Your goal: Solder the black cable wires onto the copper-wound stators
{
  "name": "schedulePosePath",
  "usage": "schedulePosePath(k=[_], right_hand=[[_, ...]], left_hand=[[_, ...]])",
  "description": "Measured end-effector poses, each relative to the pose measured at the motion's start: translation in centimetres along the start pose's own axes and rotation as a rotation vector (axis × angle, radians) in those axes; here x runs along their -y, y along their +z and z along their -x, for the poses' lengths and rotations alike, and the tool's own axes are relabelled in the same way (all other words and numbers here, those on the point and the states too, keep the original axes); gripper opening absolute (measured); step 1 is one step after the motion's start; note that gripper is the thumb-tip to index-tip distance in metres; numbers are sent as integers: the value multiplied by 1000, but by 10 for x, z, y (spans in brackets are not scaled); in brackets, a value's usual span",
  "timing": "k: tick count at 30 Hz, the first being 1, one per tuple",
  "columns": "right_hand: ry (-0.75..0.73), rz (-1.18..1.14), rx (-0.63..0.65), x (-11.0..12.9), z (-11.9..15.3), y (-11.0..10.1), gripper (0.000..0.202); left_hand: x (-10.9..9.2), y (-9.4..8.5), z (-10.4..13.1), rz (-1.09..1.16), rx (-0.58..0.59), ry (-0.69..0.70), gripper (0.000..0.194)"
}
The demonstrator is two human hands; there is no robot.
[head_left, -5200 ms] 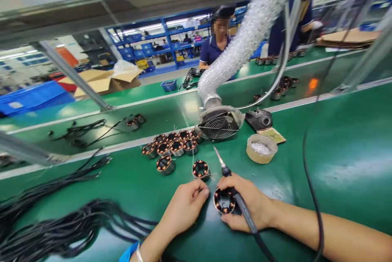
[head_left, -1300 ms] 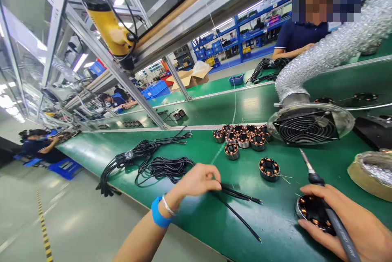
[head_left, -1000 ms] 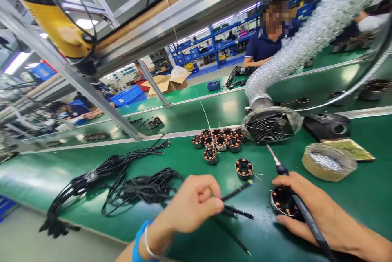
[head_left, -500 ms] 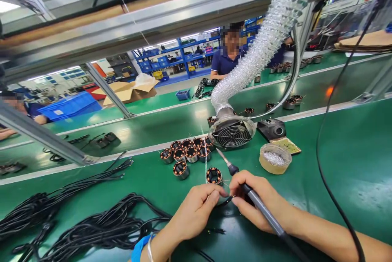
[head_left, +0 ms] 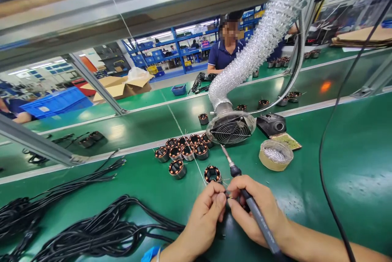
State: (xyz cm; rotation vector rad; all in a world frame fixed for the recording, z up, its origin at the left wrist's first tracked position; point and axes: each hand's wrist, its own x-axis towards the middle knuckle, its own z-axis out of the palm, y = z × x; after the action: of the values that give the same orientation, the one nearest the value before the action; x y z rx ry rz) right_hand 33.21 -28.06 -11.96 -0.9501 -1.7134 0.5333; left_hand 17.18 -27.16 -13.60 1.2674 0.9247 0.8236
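A soldering iron (head_left: 256, 213) lies across my right hand (head_left: 260, 213), its tip pointing up and left toward the round fan grille (head_left: 232, 130). Thumb and forefinger of that hand are pinched at small wire ends. My left hand (head_left: 206, 217) is closed on the end of a black cable, its fingertips nearly touching the right ones. Just beyond the fingertips stands a copper-wound stator (head_left: 212, 174) with thin leads. Several more stators (head_left: 188, 152) cluster behind it to the left. The cable end itself is mostly hidden by my fingers.
Black cable bundles (head_left: 113, 225) cover the left of the green bench. Right of the fan are a tub of shiny pieces (head_left: 276, 155) and a black stand (head_left: 271, 125) with a sponge (head_left: 287, 141). A silver duct (head_left: 263, 37) hangs centrally; a person (head_left: 228, 45) sits opposite.
My left hand has come closer to my right, its fingers curling further over the cable end. The view has shifted slightly, moving the stators leftward in the picture.
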Motion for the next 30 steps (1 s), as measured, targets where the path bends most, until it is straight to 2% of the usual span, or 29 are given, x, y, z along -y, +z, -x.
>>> schedulePosePath(k=[2,5,9,12,14,17,22,25,30], right_hand=[[-44,28,-17,2,4,4,16],[-138,76,-6,3,8,7,19],[-256,145,22,4,5,-2,22],[-289,132,76,5,-4,-7,26],[-294,126,127,4,-9,-7,23],[-280,149,152,0,-12,-6,19],[-82,138,189,-7,-13,-19,21],[-43,67,243,-9,-15,-27,16],[-172,41,329,-20,-15,-30,13]], left_hand=[[-1,1,0,92,-37,-66,44],[-3,-2,0,137,-25,-114,44],[-7,-7,0,-173,21,-33,38],[-13,-7,2,-386,75,-4,27],[-16,-5,4,-450,111,11,21],[-20,-2,7,-539,122,-5,20],[-28,-4,5,-670,126,-77,24],[-27,-8,1,-621,166,-85,20],[-20,-13,-2,-381,221,-113,21]])
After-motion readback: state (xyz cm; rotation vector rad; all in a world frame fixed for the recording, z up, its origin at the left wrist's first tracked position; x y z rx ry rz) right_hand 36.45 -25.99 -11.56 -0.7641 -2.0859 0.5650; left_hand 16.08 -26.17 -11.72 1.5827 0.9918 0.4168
